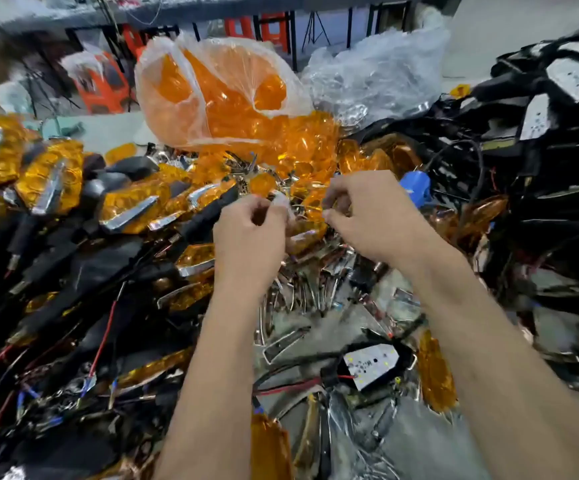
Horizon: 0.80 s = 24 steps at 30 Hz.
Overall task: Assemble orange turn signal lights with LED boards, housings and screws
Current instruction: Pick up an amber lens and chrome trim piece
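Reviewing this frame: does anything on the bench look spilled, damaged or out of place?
Yes, mildly. The clear plastic bag at the back lies open, and orange lenses have spilled from its mouth onto the pile. Nothing looks plainly broken. Both hands work on a small part at the centre; blur hides what it is.

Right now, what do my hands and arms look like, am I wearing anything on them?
Both arms are bare up to the bottom edge of the picture: no sleeves show. The left hand and the right hand have no gloves, and no watch, ring or wristband can be seen. No cables or markings are on them.
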Tool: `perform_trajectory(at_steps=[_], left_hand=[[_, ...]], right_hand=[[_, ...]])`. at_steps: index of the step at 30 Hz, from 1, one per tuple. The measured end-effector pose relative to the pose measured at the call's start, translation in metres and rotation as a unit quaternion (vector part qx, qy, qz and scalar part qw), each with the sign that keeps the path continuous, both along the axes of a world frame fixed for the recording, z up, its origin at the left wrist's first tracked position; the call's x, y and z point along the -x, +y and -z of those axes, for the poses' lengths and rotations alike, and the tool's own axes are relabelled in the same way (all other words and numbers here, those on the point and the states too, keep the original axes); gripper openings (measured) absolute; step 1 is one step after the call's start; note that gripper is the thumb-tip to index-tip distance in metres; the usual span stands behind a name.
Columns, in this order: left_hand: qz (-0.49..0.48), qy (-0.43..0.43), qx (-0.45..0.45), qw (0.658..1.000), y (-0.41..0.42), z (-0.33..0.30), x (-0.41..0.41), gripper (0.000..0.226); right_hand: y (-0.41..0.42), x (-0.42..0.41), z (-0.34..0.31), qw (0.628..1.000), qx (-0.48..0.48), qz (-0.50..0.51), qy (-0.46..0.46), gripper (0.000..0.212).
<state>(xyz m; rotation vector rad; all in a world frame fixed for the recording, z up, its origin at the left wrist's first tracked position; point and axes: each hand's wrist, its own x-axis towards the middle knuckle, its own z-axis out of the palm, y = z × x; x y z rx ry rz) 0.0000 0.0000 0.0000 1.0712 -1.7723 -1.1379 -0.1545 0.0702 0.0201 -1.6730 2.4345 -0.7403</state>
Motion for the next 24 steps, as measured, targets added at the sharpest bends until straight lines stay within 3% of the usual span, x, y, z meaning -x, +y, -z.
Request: perform_trajectory(at_steps=[4,10,15,17,19,22,24], left_hand=[[0.022,0.036,0.012,0.999,-0.016,0.006,0.005,0.032],[0.059,0.050,0.011,0.997,-0.022,0.017,0.012,0.030],[0.046,0.068,0.007,0.997,-0.017,0.023,0.012,0.027],[0.044,0.068,0.015,0.997,-0.015,0.022,0.012,0.022],[0.072,0.075,0.020,0.994,-0.017,0.021,0.012,0.008],[0.160,0.055,0.035,0.985,-0.017,0.018,0.008,0.026],[0.182,0.049,0.039,0.981,-0.015,0.016,0.005,0.029]], right_hand=[[-0.014,0.007,0.013,0.998,0.054,0.004,0.040,0.011],[-0.024,0.016,0.034,0.987,-0.052,-0.001,0.154,0.044],[-0.029,0.019,0.026,0.991,-0.031,0.038,0.125,0.020],[-0.022,0.019,0.021,0.996,0.028,0.036,0.078,0.016],[-0.010,0.014,0.016,0.991,0.128,0.029,-0.028,0.014],[0.007,0.000,0.016,0.959,0.184,0.009,-0.213,0.016],[0.016,-0.006,0.023,0.948,0.187,-0.002,-0.258,0.023]])
